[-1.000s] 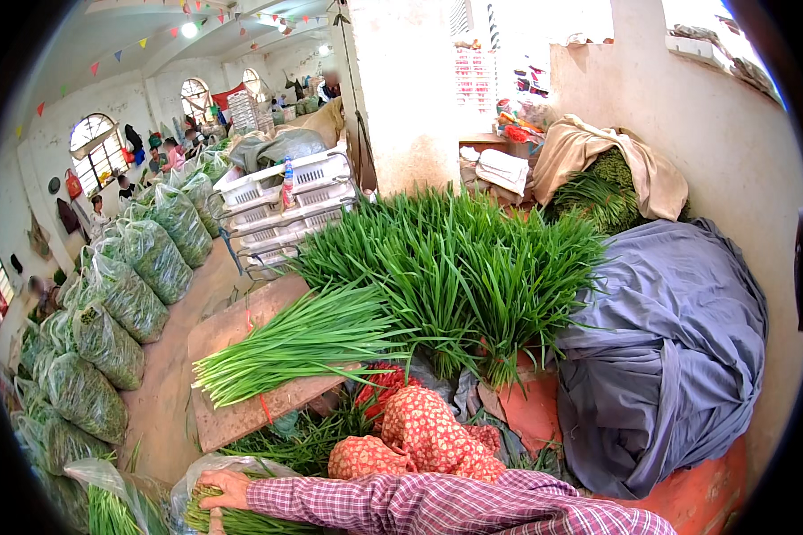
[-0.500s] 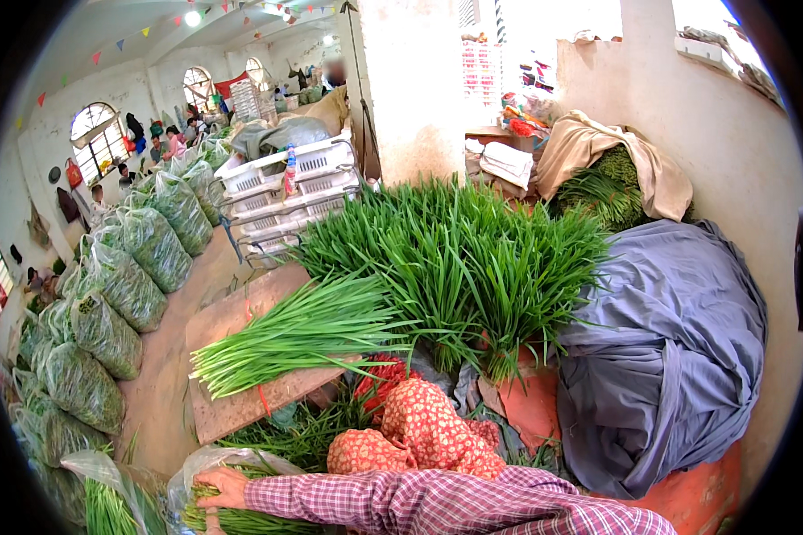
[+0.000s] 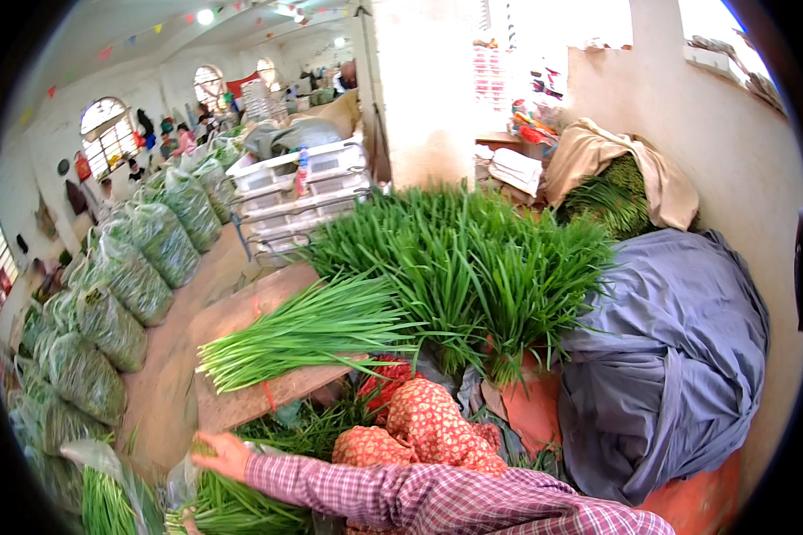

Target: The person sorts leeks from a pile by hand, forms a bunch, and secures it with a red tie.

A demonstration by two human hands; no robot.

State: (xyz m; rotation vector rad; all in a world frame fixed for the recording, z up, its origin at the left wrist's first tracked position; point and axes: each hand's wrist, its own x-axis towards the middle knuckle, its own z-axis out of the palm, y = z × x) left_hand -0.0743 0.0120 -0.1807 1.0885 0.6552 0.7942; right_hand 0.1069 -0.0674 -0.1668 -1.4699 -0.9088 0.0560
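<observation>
My right hand [image 3: 226, 456], in a purple checked sleeve, reaches across to the lower left, above an opened clear plastic bag [image 3: 180, 486]. Its fingers are drawn together, slightly blurred; a small greenish-brown bit shows at their tips, too unclear to name. Green garlic chives [image 3: 241, 504] lie in and over the bag below it. Of my left hand [image 3: 190, 521] just a finger or so shows at the lower edge, beside the chives. Another clear bag with chives [image 3: 105, 501] stands to the left. A loose chive bundle [image 3: 303, 334] lies on a board [image 3: 227, 406].
Red flowered cloth [image 3: 442, 423] covers my knees. Upright bundles of chives [image 3: 455, 267] stand ahead; a grey-blue cloth [image 3: 665, 357] covers a heap at right. White crates [image 3: 303, 192] are stacked behind the board. Filled bags [image 3: 107, 330] line the left, with people beyond.
My right hand has lifted slightly off the chives in the bag. The bag's clear edge has dropped away, so more of the chives shows. The view has shifted slightly.
</observation>
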